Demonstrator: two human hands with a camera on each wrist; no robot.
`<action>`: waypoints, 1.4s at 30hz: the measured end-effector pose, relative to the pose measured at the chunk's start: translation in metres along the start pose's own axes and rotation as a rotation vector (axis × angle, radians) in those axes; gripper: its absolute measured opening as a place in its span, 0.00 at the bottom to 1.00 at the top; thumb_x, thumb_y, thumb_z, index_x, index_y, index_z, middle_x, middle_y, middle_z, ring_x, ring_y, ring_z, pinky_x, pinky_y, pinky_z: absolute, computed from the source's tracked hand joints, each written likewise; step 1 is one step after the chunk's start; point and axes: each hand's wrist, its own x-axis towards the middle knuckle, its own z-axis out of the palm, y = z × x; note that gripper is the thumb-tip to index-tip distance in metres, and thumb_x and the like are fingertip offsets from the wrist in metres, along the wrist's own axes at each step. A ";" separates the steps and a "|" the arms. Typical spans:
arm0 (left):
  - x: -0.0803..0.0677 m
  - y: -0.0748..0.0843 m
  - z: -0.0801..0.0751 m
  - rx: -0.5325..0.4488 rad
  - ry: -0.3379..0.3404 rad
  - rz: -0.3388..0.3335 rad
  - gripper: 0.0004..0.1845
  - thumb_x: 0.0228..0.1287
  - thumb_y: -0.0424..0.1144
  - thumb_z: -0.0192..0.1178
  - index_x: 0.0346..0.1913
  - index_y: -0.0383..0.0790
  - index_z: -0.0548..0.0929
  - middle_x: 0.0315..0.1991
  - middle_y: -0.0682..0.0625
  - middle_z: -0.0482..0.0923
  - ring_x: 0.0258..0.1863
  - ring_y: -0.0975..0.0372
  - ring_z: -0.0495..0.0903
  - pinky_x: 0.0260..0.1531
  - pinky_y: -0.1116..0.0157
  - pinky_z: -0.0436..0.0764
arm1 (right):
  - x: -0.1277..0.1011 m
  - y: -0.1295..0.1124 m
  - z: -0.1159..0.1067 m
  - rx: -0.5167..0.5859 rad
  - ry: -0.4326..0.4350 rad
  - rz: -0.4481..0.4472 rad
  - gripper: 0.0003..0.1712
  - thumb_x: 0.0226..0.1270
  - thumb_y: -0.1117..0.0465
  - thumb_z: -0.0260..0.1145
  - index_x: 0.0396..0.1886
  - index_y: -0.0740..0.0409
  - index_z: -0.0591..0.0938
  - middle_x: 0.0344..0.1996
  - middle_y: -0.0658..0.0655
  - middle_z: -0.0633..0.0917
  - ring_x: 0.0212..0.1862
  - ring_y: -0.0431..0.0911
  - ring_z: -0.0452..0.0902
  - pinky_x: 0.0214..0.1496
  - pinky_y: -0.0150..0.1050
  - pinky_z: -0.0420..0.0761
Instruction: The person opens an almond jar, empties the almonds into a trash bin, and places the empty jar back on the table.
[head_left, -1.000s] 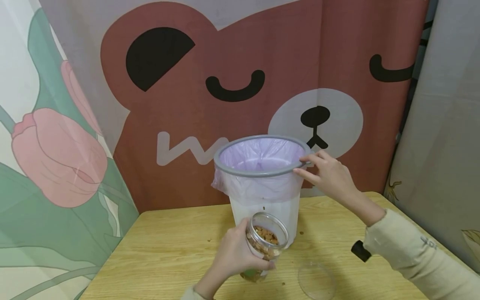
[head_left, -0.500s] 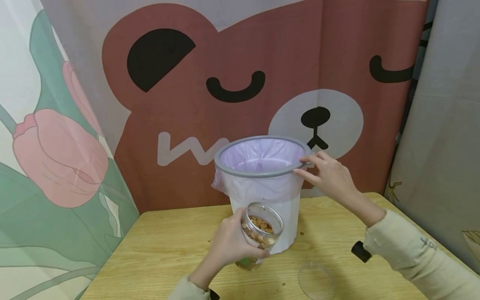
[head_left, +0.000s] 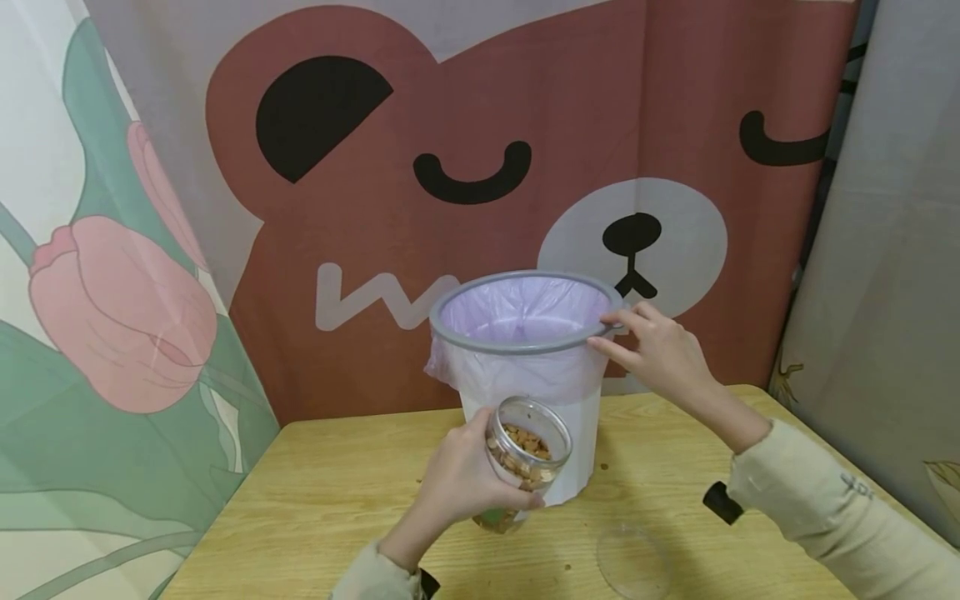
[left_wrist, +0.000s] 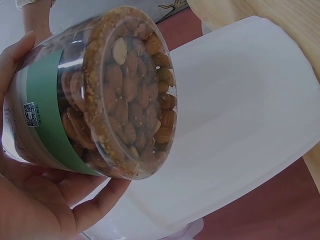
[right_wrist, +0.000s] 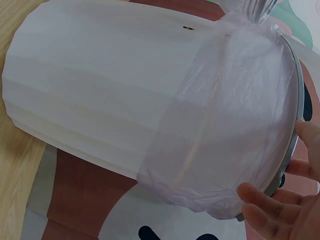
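Observation:
My left hand (head_left: 461, 475) grips a clear jar (head_left: 522, 469) with a green and white label, tilted with its uncovered mouth up. Inside are almonds (left_wrist: 127, 95), packed against the jar's base in the left wrist view, with light crumbs round the edge. Behind the jar stands a tall white trash can (head_left: 577, 433), lined with a thin purple bag (head_left: 525, 371) under a grey ring (head_left: 450, 335). At the right of this ring my right hand (head_left: 663, 350) pinches the rim between thumb and fingers. The jar overlaps the can's lower front in the head view.
A clear round lid (head_left: 633, 562) lies on the wooden table (head_left: 322, 492) in front of the can, to the right. Small brown crumbs (head_left: 603, 467) dot the tabletop. A bear-print curtain (head_left: 360, 225) hangs close behind the can.
My left hand has raised the jar and shifted it slightly left, mostly in the first half second. The right hand stays at the rim, and the can and lid have not moved.

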 end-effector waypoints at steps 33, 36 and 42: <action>0.011 0.006 -0.017 -0.318 -0.034 0.002 0.48 0.20 0.50 0.78 0.55 0.50 0.70 0.42 0.58 0.74 0.41 0.63 0.72 0.39 0.60 0.72 | -0.004 0.000 0.002 0.002 -0.013 0.007 0.18 0.54 0.51 0.66 0.42 0.57 0.81 0.26 0.54 0.71 0.15 0.40 0.60 0.10 0.34 0.60; 0.011 0.007 -0.018 -0.346 -0.048 -0.005 0.49 0.20 0.49 0.78 0.56 0.50 0.69 0.42 0.57 0.74 0.41 0.63 0.72 0.39 0.61 0.73 | -0.004 0.000 0.002 0.000 -0.009 0.005 0.18 0.54 0.51 0.66 0.42 0.57 0.81 0.27 0.54 0.71 0.15 0.40 0.60 0.10 0.33 0.60; 0.013 0.008 -0.024 -0.424 -0.083 -0.010 0.49 0.22 0.47 0.78 0.59 0.54 0.68 0.43 0.56 0.75 0.40 0.63 0.73 0.38 0.62 0.74 | -0.004 0.000 0.002 -0.003 -0.005 0.004 0.19 0.54 0.51 0.66 0.42 0.57 0.81 0.26 0.53 0.71 0.15 0.39 0.59 0.10 0.33 0.59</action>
